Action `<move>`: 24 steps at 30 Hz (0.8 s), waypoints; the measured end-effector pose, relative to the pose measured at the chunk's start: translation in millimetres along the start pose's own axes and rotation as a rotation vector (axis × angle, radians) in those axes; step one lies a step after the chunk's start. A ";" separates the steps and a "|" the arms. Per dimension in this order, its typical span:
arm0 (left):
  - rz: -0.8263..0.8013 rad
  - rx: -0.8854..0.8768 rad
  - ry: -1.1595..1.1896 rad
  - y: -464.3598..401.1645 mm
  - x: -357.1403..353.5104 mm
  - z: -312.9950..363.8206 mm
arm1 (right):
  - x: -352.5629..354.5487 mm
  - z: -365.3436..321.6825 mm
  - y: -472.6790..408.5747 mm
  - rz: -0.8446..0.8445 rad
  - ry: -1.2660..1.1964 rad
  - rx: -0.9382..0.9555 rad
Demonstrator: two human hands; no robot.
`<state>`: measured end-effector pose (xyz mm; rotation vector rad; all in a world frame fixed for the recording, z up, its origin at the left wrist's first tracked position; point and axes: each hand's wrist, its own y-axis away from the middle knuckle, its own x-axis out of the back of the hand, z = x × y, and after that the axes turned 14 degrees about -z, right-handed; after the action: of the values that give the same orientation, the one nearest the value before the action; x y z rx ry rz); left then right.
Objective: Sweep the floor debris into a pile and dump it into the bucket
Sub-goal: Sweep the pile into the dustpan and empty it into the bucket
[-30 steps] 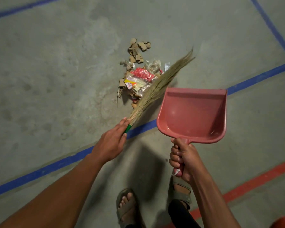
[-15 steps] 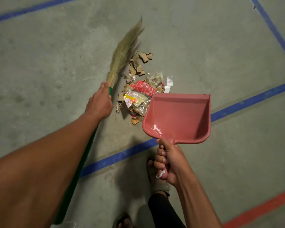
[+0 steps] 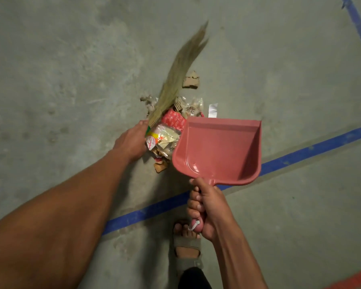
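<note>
**Scooping stage: pile made, nothing in the pan yet**

Gripping the broom (image 3: 181,76) low w/ left hand (image 3: 132,140), fingers hidden, curl unclear. Right hand (image 3: 208,207) fingers wrapped tight round the dustpan (image 3: 221,151) handle. Debris pile (image 3: 171,130) sits on the floor (image 3: 61,69) betw. bristles & pan lip. One cardboard scrap (image 3: 191,81) lies apart. Pan empty; bucket not in view, so dumping's left.

broom (image 3: 181,74) bristles motion-blurred; dustpan (image 3: 219,151) hides pile's (image 3: 165,138) right side.
</note>
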<state>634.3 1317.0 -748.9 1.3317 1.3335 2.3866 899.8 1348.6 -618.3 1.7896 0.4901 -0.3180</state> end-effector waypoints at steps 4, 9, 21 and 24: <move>0.037 -0.109 -0.093 48.7 -28.1 -32.8 | 4.5 -0.5 7.9 0.013 0.032 -0.012; 0.171 -0.107 -0.031 83.6 -36.1 -60.9 | 10.6 -0.5 21.7 0.029 0.071 -0.018; -0.003 0.093 0.199 110.6 -93.9 -65.8 | 6.0 32.3 37.8 0.004 0.144 -0.038; 0.012 0.007 0.217 145.3 -109.2 -64.9 | 0.8 41.3 44.0 0.003 0.166 -0.023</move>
<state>698.0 1136.0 -728.0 1.1101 1.3881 2.5991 923.4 1299.4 -592.5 1.8025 0.6058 -0.1621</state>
